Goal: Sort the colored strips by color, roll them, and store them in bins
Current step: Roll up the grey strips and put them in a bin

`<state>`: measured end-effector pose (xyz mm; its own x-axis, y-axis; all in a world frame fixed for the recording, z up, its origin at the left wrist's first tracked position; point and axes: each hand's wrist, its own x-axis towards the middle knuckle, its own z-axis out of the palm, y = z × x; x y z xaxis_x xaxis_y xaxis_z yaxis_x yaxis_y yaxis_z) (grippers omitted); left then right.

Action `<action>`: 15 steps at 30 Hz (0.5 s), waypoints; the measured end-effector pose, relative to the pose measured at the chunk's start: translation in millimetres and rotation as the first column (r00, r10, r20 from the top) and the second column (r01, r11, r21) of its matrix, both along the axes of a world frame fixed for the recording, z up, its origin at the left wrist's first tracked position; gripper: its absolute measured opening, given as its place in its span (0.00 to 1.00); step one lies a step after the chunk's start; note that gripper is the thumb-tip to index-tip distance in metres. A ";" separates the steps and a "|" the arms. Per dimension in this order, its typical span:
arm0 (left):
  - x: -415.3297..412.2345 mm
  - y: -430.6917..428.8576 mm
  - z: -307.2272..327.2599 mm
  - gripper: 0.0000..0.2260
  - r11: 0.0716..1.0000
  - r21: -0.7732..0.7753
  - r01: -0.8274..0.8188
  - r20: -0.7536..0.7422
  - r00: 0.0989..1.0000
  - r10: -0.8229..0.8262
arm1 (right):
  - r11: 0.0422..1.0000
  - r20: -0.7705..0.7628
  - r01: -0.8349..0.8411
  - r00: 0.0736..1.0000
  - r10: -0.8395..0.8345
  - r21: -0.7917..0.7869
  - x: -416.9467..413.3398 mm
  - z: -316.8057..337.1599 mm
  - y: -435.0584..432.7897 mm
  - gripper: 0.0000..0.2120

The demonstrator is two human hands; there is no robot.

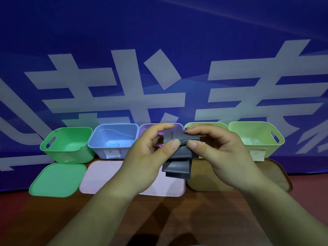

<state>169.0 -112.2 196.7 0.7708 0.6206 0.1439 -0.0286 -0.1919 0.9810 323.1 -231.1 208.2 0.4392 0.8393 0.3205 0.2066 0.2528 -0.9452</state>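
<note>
A dark grey strip, folded in several loops, hangs in the air in front of the bins. My left hand pinches its upper left part between thumb and fingers. My right hand pinches the upper right end. Behind the hands stands a row of bins: a green bin, a blue bin with a small blue piece inside, a purple bin largely hidden by my hands with pink material showing inside, and two pale green bins.
Lids lie flat before the bins: a green lid, a pink lid, a brown lid and another brown lid at the right. A blue banner with white characters rises behind the bins. The wooden table extends toward me.
</note>
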 end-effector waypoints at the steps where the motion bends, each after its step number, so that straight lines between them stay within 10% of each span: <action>1: -0.1 -0.1 0.1 0.16 0.999 0.037 -0.004 -0.024 1.000 0.005 | 1.000 -0.009 0.018 1.000 -0.018 -0.006 0.1 -0.1 0.6 0.11; 15: -7.6 -0.1 1.3 0.26 0.985 0.043 0.168 0.043 0.984 -0.170 | 0.998 -0.247 0.057 0.967 -0.064 -0.035 -1.0 2.7 3.6 0.08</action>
<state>161.4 -112.2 198.1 0.8560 0.4750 0.2039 -0.1096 -0.2187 0.9696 322.1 -227.4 210.9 0.5524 0.8156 0.1724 -0.0204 0.2199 -0.9753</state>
